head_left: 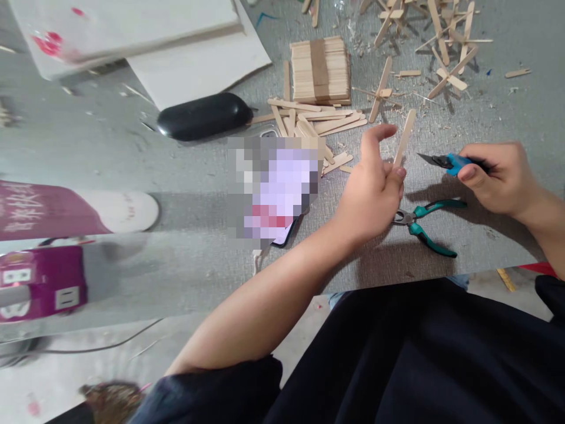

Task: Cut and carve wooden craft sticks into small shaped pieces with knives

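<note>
My left hand (pixel 375 182) pinches the lower end of a flat wooden craft stick (pixel 405 138), which points up and away from me. In my right hand (pixel 503 176) is a blue utility knife (pixel 459 164), its dark blade pointing left towards the stick but apart from it. Pliers with green handles (pixel 415 222) lie spread on the table just below my hands, their jaws partly hidden by my left hand. Beyond the left hand, a small crossed-stick piece (pixel 380 94) rests on the table.
A banded bundle of craft sticks (pixel 304 70) and several loose sticks (pixel 335 121) lie beyond a phone (pixel 285 235), which is partly blurred out. More crossed-stick pieces (pixel 448 73) are at the far right. A black case (pixel 205 116) and a purple box (pixel 42 282) sit leftward.
</note>
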